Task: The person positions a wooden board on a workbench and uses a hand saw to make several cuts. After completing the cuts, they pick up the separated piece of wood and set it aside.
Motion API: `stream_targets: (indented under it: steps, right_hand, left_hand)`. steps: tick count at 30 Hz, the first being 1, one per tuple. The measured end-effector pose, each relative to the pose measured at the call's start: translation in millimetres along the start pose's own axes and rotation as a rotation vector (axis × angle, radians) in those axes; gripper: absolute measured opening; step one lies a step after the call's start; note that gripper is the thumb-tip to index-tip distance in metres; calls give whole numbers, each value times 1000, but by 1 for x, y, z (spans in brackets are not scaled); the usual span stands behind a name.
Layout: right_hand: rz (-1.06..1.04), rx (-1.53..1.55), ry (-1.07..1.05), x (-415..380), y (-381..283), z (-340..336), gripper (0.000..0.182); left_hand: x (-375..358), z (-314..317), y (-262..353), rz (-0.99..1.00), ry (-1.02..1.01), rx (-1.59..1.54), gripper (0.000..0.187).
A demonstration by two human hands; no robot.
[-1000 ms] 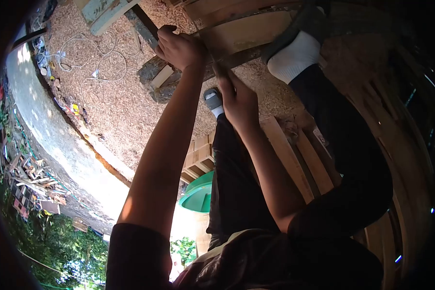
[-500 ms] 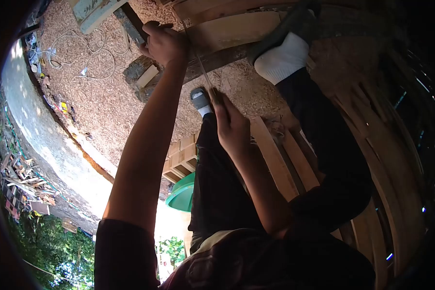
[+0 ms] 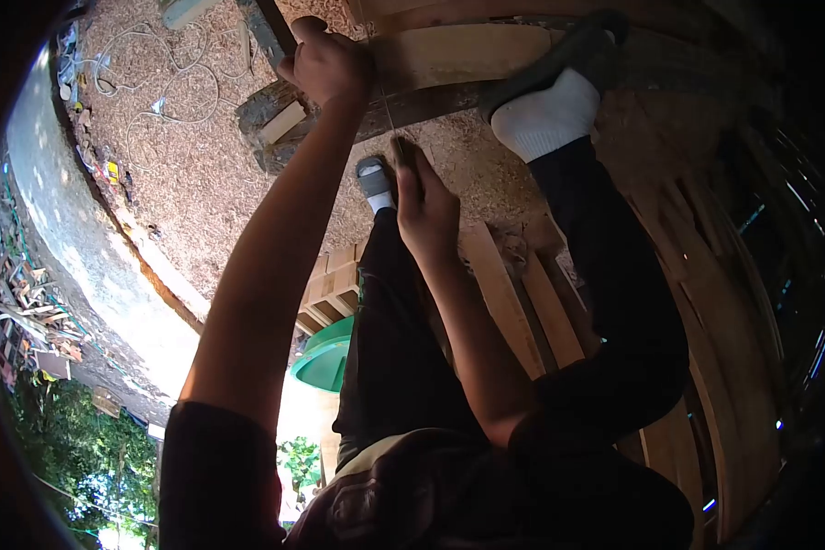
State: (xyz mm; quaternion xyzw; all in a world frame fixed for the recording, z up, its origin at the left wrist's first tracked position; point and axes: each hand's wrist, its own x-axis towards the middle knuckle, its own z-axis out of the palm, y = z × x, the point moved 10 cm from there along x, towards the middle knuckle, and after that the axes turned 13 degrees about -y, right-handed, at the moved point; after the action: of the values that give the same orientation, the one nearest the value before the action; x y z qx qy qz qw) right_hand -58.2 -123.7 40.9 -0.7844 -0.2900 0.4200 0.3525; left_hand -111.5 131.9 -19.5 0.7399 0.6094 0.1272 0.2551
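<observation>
A pale wooden board (image 3: 467, 55) lies across a dark beam (image 3: 431, 108) at the top. My left hand (image 3: 330, 66) is closed around the board's left end; its fingertips are partly hidden. Lower down, my right hand (image 3: 426, 206) grips the handle of a saw (image 3: 388, 110). The thin blade, seen almost edge-on, runs up from that hand across the board, just right of my left hand. My foot in a dark sandal and white sock (image 3: 550, 115) presses on the board's right part.
Below the beam is my other sandalled foot (image 3: 373, 180) on shavings. A small wood block (image 3: 282, 123) sits on the beam's left end. Cord (image 3: 179, 115) lies at upper left. Stacked wood pieces (image 3: 330, 289), a green basin (image 3: 325, 357) and long planks (image 3: 509, 302) are lower down.
My right hand and the saw have moved up and slightly left, closer to the board. My left hand keeps its hold on the board. The whole view has shifted a little.
</observation>
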Motion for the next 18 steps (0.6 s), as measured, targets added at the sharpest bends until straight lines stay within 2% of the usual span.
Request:
stream_targets:
  steps: [2,3,4,5,6,7,8,10,11,12,14,15,16,18]
  right_hand:
    - [146,67,-63,32,-5,7,42]
    - [118,163,-53,23,-15,1,42]
    - [132,162,-63,-3,1,4,42]
    - [11,67,4,-34,15,1,43]
    - [-119,-25,69,-45,0,-6,43]
    - [-31,79,44,-43,14,-6,44]
    - [-31,78,45,-40,17,-5,44]
    - [175,96,-63,18,0,6,44]
    - [219,120,-152,37,-5,10,46]
    - [222,121,-155,31,0,13,46]
    - [123,155,-23,4,10,10,38]
    - [-135,-13,57,-21,9,12,39]
    - [-135,-10,63,-28,6,6,39]
    - [73,210,-25,-30,25,3,37]
  left_hand:
    - [5,-1,-3,-29,-8,1,23]
    - [6,0,-5,-40,4,4,23]
    - [5,4,-8,-46,9,4,24]
    - [6,8,-15,18,71,-25,25]
    - [5,7,-16,14,71,-23,25]
    - [7,7,-18,-14,58,3,26]
    - [6,11,-16,-38,35,25,26]
    - [8,5,-8,-28,100,37,25]
    - [4,0,-10,-28,142,53,25]
    - [2,1,-11,-31,140,56,25]
    - [3,1,-10,1,106,-32,24]
    - [2,2,-10,11,105,-27,24]
    - [0,4,-11,0,99,9,24]
    - [1,5,-15,-17,102,46,24]
